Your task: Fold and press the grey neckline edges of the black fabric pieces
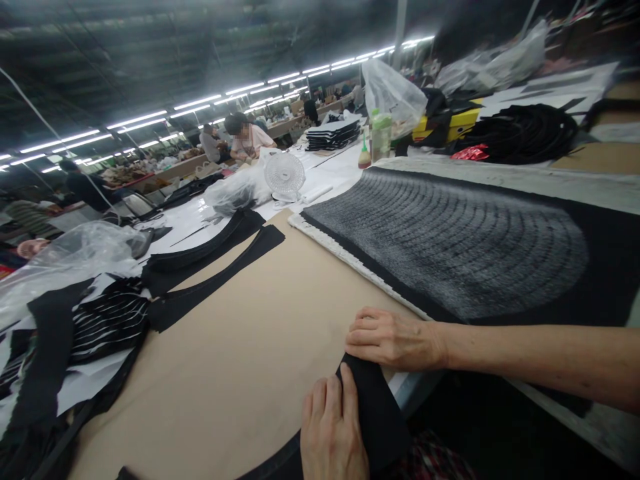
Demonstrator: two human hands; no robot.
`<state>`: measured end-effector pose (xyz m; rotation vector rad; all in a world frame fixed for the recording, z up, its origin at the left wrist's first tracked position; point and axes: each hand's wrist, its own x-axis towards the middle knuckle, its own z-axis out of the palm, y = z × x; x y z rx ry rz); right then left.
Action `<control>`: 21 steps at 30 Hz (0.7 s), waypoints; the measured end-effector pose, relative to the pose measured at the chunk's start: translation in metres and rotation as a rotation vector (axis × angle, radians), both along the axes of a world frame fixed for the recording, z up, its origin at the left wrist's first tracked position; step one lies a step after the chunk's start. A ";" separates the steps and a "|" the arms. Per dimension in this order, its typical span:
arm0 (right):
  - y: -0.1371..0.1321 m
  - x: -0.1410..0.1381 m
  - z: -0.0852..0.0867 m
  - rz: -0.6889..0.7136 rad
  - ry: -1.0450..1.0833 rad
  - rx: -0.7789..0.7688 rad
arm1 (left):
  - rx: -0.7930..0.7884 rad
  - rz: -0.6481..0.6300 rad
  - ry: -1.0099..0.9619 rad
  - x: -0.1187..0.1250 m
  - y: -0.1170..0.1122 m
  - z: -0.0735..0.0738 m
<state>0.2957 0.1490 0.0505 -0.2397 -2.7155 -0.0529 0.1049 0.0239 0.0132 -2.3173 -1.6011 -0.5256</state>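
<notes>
My left hand (333, 430) lies flat with fingers together on a black fabric piece (377, 413) at the near edge of the tan table (240, 360). My right hand (393, 339) rests flat, fingers stretched out, on the table just above the same piece, touching its upper tip. To the right lies a large black board (450, 240) marked with curved white chalk lines. Neither hand grips anything.
Curved black fabric strips (210, 267) and striped pieces (107, 320) lie at the left, with clear plastic bags (75, 250). A small white fan (284, 177), a bottle (381, 133), stacked black pieces (333, 133) and coiled black trim (523, 130) stand farther back. Other people work at distant tables.
</notes>
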 end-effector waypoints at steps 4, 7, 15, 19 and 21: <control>-0.004 0.002 0.004 -0.073 0.033 -0.143 | 0.018 0.001 0.027 0.001 0.001 0.002; -0.014 -0.001 0.009 -0.165 0.063 -0.256 | 0.046 0.005 0.048 0.002 0.001 0.002; -0.041 -0.004 0.005 -0.271 -0.070 -0.308 | 0.064 0.031 -0.038 0.007 0.000 -0.006; -0.039 0.000 -0.003 -0.334 -0.075 -0.254 | 0.073 0.051 -0.087 0.010 -0.001 -0.007; -0.037 0.001 -0.006 -0.387 -0.063 -0.191 | 0.078 0.053 -0.083 0.010 -0.002 -0.005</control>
